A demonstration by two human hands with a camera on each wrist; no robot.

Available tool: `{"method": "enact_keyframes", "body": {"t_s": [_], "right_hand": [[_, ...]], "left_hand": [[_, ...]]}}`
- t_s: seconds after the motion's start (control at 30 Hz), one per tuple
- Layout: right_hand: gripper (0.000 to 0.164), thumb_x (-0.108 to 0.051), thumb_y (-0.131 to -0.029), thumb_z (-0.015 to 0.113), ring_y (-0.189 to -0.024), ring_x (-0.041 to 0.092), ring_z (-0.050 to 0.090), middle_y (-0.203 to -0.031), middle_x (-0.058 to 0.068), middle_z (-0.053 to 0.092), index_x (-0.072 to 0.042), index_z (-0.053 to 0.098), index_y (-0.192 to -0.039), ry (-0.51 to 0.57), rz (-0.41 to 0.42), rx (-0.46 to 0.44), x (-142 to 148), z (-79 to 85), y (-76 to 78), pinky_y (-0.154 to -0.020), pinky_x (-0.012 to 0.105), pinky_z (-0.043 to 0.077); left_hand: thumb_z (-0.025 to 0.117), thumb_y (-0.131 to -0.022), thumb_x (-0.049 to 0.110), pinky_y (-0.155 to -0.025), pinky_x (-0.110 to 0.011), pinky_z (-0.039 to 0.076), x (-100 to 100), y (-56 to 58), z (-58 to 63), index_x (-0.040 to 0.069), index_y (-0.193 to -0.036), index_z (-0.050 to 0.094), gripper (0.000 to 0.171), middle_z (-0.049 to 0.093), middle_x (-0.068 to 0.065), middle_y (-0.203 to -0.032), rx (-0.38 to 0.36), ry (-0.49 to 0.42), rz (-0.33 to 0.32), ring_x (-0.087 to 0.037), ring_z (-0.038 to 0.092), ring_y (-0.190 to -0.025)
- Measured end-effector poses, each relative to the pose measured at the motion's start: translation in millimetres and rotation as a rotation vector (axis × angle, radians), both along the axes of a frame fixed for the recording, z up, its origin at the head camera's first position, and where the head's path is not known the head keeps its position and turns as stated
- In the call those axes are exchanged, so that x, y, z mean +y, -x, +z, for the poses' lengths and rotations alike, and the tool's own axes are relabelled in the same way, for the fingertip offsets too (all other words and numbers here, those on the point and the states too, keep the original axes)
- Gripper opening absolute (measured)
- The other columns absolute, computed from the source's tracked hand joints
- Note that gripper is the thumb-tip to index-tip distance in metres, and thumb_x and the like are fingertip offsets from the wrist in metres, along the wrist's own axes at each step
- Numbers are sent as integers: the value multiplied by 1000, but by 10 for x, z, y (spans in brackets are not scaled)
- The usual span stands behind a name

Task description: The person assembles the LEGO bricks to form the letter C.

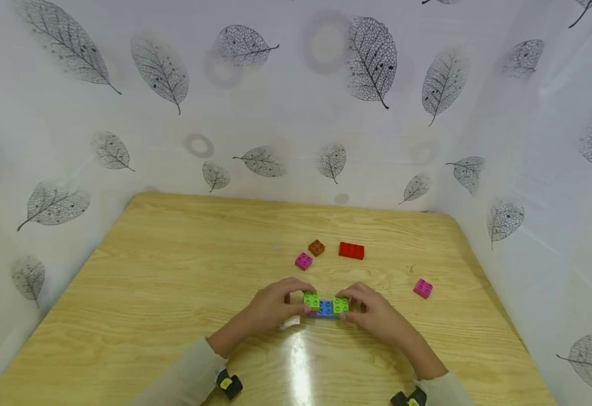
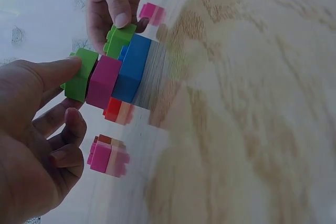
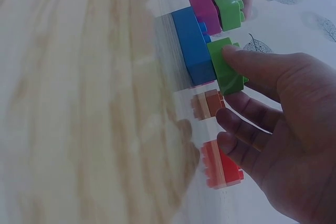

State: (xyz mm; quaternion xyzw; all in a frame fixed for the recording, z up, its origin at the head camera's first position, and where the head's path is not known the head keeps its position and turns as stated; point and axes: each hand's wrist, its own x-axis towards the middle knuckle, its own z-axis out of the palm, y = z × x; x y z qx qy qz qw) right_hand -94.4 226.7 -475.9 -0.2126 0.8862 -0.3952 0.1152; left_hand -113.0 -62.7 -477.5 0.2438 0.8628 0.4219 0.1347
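Note:
A long blue building brick lies on the table before me. My left hand pinches a green brick between thumb and fingers, over a pink brick on the blue one's left end. A thin dark gap shows between that green brick and the pink one in the left wrist view. At the other end, my right hand pinches a second green brick, which sits directly on the blue brick. Blue studs show between the two stacks.
Beyond the hands on the wooden table lie a brown brick, a pink brick and a longer red brick. Another pink brick lies off to the right. A leaf-printed curtain encloses the back and sides.

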Motion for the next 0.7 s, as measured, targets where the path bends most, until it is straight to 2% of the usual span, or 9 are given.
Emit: {"method": "enact_keyframes", "body": {"t_s": [0.2, 0.4, 0.57, 0.7], "right_hand": [[35, -35, -93, 73, -93, 14, 55, -111, -11, 58, -31, 64, -126, 1, -5, -1, 0, -13, 7, -75, 24, 48], [36, -35, -93, 73, -94, 13, 55, -111, -11, 58, -30, 64, -127, 9, 3, 7, -8, -8, 3, -75, 25, 48], [36, -35, -93, 73, -94, 13, 56, -111, -11, 58, -31, 64, -127, 10, 1, 2, -9, -1, 3, -76, 25, 49], [36, -36, -93, 73, -95, 14, 56, -111, -11, 58, -30, 64, -127, 3, -6, -8, 4, -7, 4, -76, 24, 49]], "left_hand": [[70, -94, 42, -59, -27, 50, -11, 7, -30, 41, -128, 64, 35, 62, 17, -125, -37, -36, -5, -10, 56, -74], [70, -94, 41, -58, -29, 53, -51, 48, -4, 28, -137, 60, 46, 60, 7, -131, -99, -138, -31, -15, 59, -74], [66, -98, 37, -64, -30, 50, -111, 172, 66, 21, -141, 58, 46, 59, -1, -134, -68, -163, -4, -18, 56, -82], [64, -99, 37, -66, -32, 50, -148, 320, 79, 22, -138, 60, 42, 58, 2, -135, -41, -137, 22, -19, 56, -81]]}}
